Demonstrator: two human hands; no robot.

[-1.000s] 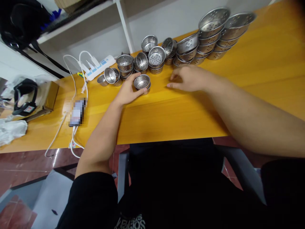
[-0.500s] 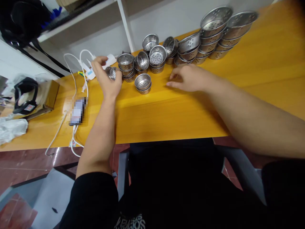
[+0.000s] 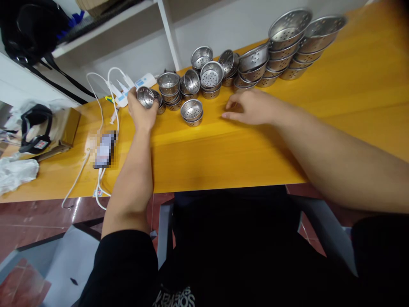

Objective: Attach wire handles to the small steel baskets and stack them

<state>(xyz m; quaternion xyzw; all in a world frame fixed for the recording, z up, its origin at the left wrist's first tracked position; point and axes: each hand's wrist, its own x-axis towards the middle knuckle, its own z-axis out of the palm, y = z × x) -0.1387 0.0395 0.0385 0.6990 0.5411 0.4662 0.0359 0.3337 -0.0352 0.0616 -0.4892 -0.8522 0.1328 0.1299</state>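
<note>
My left hand (image 3: 140, 114) is wrapped round a small perforated metal cup (image 3: 145, 97), tilted, at the left end of the row of cups. Behind it, another cup (image 3: 160, 107) partly shows. Just right stands a stack of similar cups (image 3: 168, 82). My right hand (image 3: 249, 106) holds nothing; its thumb and fingers are apart, close above the table. Between the hands, two nested cups (image 3: 191, 111) stand on the table, in front of the others. A tilted cup (image 3: 191, 82) and an upright cup (image 3: 211, 75) top the stacks behind them.
Taller stacks of wider perforated cups (image 3: 284, 32) stand at the back right of the yellow table (image 3: 223, 160). A white power strip (image 3: 145, 81), white cables and a phone (image 3: 105, 149) are on the left, with a headset (image 3: 36, 128) beyond. A shelf (image 3: 105, 25) stands behind.
My left hand has come down slightly, fingers now closed around the cup, whose opening has turned more into view. The right hand has barely moved.
</note>
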